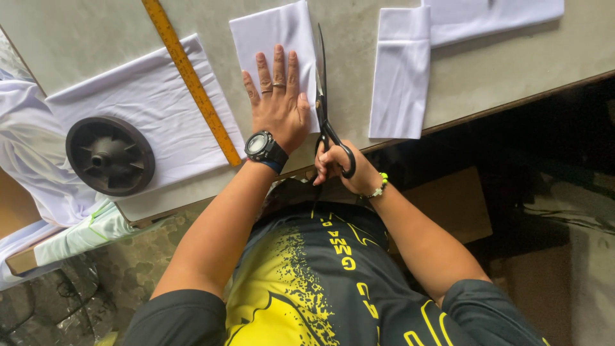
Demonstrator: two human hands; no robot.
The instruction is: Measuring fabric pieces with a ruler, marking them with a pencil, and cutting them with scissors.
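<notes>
The left hand [277, 96] lies flat with spread fingers on a folded piece of white cloth [272, 35], pressing it on the grey worktable [480, 70]. The right hand [339, 168] is clenched around the black handles of long metal scissors [322, 96], whose blades run along the right edge of this cloth. A yellow wooden ruler [192, 80] and a black round plastic wheel [110, 155] rest on another white cloth at the left. More folded white pieces [402, 77] lie at the right
</notes>
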